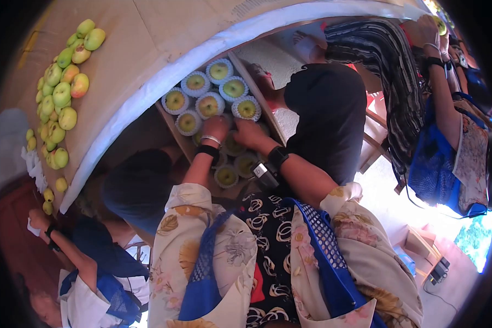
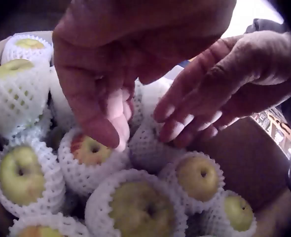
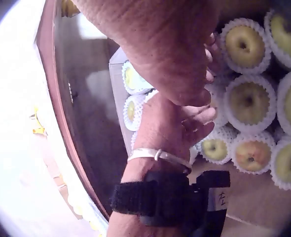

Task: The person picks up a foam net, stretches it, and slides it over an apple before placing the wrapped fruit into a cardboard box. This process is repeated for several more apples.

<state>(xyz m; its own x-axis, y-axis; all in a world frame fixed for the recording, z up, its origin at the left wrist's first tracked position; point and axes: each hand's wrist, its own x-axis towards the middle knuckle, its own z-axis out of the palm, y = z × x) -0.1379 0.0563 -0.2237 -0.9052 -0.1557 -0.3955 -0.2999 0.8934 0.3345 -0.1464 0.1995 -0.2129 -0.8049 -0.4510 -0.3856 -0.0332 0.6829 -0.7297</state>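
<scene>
In the head view my left hand [image 1: 216, 128] and right hand [image 1: 249, 134] reach side by side into a carton [image 1: 267, 112] of apples in white foam nets [image 1: 208, 105]. In the left wrist view, the left hand [image 2: 140, 44] points its fingers down beside a red-and-yellow apple [image 2: 92, 149]. Opposite it, the right hand [image 2: 229, 79] has loosely bent fingers. Both sets of fingertips hover right at a white foam net [image 2: 148, 143] between them, with no apple gripped in sight. The right wrist view shows the hands overlapping, partly hiding the fingers.
Loose green and reddish apples [image 1: 60, 93] lie along the broad table [image 1: 164, 33] with a white edge. Another person [image 1: 448, 126] stands at the right holding an apple; another person's arm [image 1: 71, 251] is at lower left. My knees [image 1: 328, 120] flank the carton.
</scene>
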